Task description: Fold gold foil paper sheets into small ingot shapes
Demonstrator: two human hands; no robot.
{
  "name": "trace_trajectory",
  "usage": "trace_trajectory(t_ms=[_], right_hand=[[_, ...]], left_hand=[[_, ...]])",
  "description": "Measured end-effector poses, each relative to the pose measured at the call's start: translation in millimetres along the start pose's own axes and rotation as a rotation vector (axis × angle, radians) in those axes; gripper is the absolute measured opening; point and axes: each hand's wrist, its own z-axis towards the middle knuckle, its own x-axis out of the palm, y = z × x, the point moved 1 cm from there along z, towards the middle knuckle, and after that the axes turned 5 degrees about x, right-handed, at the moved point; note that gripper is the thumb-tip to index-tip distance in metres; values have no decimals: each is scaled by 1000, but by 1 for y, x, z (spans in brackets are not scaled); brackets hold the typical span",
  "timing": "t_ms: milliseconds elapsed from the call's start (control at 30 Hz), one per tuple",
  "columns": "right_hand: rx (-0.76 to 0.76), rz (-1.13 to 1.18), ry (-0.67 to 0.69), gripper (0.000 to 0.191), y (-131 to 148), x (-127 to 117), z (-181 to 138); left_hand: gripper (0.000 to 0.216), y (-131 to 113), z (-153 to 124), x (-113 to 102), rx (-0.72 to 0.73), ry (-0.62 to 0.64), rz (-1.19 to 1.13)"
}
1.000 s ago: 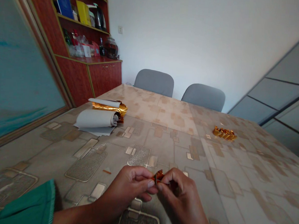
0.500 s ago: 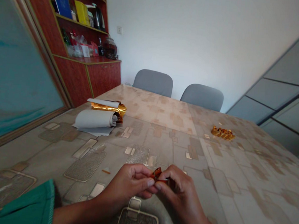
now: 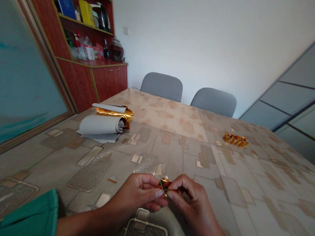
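Between my two hands is a small folded piece of shiny gold foil paper (image 3: 164, 183), low over the near part of the table. My left hand (image 3: 142, 192) pinches its left side between thumb and fingers. The right side is pinched by the thumb and forefinger of my right hand (image 3: 190, 198). My fingers cover much of the piece, so its full shape is hidden. Farther off to the right sits a row of folded gold foil pieces (image 3: 235, 139). At the left lie curled grey-white sheets (image 3: 101, 125) and a gold foil sheet with a pale back (image 3: 115, 112).
A patterned cloth covers the table (image 3: 176, 162). A small orange-brown scrap (image 3: 112, 180) lies left of my hands. Two grey chairs (image 3: 161, 86) stand at the far edge. A red-brown cabinet (image 3: 109, 79) with jars and a kettle is at the back left.
The foil piece has turned slightly, and its upper face now shines brighter gold. My right fingers have shifted a little on it; the left hand stays nearly still.
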Motion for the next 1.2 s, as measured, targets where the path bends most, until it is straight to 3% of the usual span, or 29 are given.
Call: trace_trajectory(t_ms=[267, 367, 500, 600, 800, 1200], right_hand=[[-40, -49, -17, 16, 5, 5, -1], [23, 89, 30, 19, 6, 3, 1], [133, 304, 58, 42, 2, -1, 4], [192, 261, 93, 42, -1, -1, 5], [181, 144, -5, 37, -6, 1, 2], [167, 203, 44, 48, -3, 0, 5]], left_hand=[[47, 4, 3, -1, 2, -23, 4], [48, 3, 4, 0, -16, -52, 9], [47, 0, 2, 2, 2, -107, -11], [46, -1, 1, 3, 22, -109, -18], [49, 2, 2, 2, 38, -67, 3], [46, 3, 4, 2, 45, -87, 30]])
